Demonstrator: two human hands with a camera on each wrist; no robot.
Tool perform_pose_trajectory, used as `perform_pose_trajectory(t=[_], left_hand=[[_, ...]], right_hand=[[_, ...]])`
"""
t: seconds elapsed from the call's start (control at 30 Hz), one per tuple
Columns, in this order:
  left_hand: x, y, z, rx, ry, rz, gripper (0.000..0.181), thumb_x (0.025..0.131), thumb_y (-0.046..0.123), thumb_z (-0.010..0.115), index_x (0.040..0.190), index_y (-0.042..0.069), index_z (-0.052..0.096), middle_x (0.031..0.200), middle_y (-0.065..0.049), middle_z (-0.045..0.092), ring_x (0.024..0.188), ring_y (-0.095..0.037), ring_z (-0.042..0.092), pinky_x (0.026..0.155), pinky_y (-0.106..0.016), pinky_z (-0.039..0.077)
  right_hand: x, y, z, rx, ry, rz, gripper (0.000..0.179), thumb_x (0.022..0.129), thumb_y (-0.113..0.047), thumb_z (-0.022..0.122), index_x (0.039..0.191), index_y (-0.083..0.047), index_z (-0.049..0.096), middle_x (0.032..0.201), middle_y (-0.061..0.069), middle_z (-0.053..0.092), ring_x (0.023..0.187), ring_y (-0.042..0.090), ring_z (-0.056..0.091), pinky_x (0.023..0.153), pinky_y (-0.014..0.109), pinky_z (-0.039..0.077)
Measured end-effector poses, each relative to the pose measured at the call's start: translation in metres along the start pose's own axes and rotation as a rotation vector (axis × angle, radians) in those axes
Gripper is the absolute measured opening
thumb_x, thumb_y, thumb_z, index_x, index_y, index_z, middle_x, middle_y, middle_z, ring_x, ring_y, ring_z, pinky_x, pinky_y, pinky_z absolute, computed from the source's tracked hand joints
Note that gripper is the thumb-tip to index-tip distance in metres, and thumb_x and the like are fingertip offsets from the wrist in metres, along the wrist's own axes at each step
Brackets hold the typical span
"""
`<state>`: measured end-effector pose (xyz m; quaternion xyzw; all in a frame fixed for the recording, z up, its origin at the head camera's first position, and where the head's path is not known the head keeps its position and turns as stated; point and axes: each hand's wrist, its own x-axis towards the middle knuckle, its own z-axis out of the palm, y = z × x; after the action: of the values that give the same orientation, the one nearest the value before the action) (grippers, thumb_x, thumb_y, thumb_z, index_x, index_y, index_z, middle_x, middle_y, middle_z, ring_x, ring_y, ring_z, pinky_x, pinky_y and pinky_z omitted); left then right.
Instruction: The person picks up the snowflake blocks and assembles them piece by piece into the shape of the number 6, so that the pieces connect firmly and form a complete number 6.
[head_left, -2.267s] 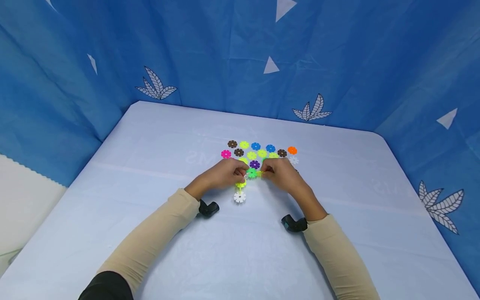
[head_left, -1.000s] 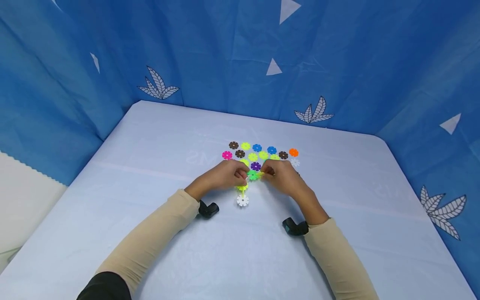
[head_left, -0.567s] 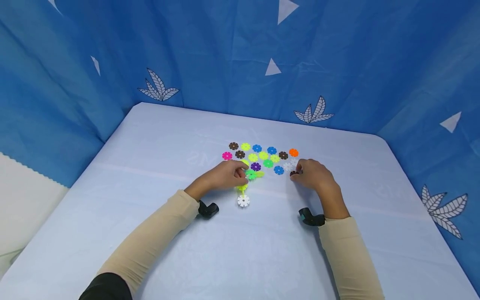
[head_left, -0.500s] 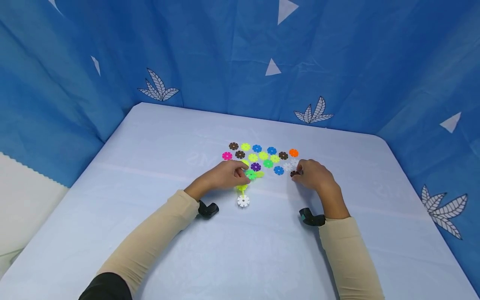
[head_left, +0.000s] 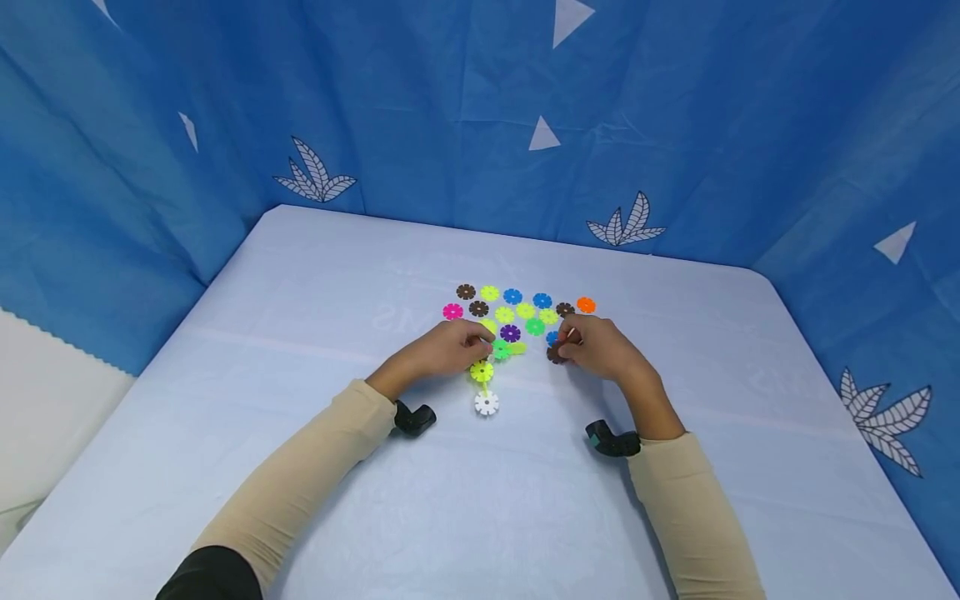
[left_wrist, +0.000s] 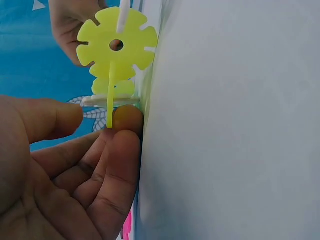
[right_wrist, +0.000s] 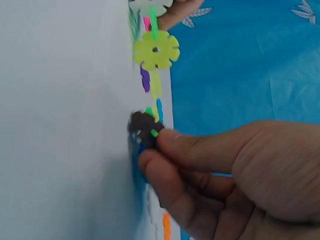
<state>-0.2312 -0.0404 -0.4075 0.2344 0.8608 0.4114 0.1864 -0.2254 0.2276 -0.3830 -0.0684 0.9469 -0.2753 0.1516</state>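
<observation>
A chain of interlocking plastic discs lies at my left hand [head_left: 453, 346]: a white disc [head_left: 487, 404] at its near end, yellow discs [left_wrist: 116, 45], a green disc [head_left: 501, 349] and a yellow one edge-on [head_left: 517, 348]. In the left wrist view, thumb and fingers sit at opposite edges of a whitish disc [left_wrist: 95, 101], seen edge-on, holding the chain low over the table. My right hand [head_left: 600, 343] pinches a dark brown disc [right_wrist: 143, 122] between thumb and forefinger, to the right of the chain. Beneath those fingers a blue disc [head_left: 552, 338] is partly covered.
Several loose discs lie flat beyond the hands, among them a purple disc [head_left: 510, 333], a pink disc [head_left: 452, 311] and an orange disc [head_left: 586, 305]. The table [head_left: 480, 508] has a white cover. A blue curtain [head_left: 420, 108] hangs around its far sides.
My right hand left the chain's yellow end, went right to a brown disc by the white ones, and has come back left with it. My left hand has stayed at the chain.
</observation>
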Motion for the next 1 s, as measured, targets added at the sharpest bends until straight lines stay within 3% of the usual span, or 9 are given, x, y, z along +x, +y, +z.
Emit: perform_pose_trajectory(t=[0.23, 0.43, 0.67, 1.0], left_hand=[[0.0, -0.001, 0.001, -0.076, -0.023, -0.012, 0.029, 0.104, 0.014, 0.056, 0.128, 0.0, 0.065, 0.091, -0.003, 0.069, 0.071, -0.017, 0.062, 0.069, -0.031, 0.053], [0.001, -0.002, 0.001, -0.03, -0.009, 0.005, 0.028, 0.101, 0.013, 0.061, 0.127, 0.0, 0.066, 0.088, -0.003, 0.067, 0.071, -0.016, 0.06, 0.071, -0.031, 0.05], [0.003, -0.003, 0.002, 0.028, 0.018, 0.019, 0.028, 0.097, 0.009, 0.068, 0.124, 0.003, 0.068, 0.096, -0.002, 0.066, 0.086, -0.016, 0.06, 0.076, -0.028, 0.051], [0.005, -0.002, 0.001, 0.05, 0.02, 0.033, 0.028, 0.096, 0.006, 0.068, 0.124, 0.005, 0.071, 0.091, -0.001, 0.066, 0.082, -0.015, 0.06, 0.073, -0.027, 0.051]], right_hand=[[0.001, -0.005, 0.01, 0.197, 0.02, -0.081, 0.008, 0.097, -0.004, 0.067, 0.105, -0.003, 0.066, 0.091, 0.011, 0.068, 0.077, 0.024, 0.065, 0.073, 0.036, 0.056], [0.004, -0.007, 0.016, 0.307, 0.008, -0.077, 0.007, 0.098, -0.002, 0.065, 0.105, 0.0, 0.065, 0.089, 0.012, 0.066, 0.076, 0.025, 0.063, 0.074, 0.034, 0.057], [0.01, -0.008, 0.022, 0.392, -0.016, -0.049, 0.01, 0.097, -0.002, 0.066, 0.107, 0.001, 0.066, 0.092, 0.013, 0.067, 0.077, 0.023, 0.064, 0.074, 0.03, 0.058], [0.012, -0.011, 0.027, 0.432, -0.016, -0.037, 0.008, 0.098, 0.0, 0.065, 0.105, 0.001, 0.067, 0.097, 0.013, 0.07, 0.077, 0.023, 0.064, 0.073, 0.027, 0.058]])
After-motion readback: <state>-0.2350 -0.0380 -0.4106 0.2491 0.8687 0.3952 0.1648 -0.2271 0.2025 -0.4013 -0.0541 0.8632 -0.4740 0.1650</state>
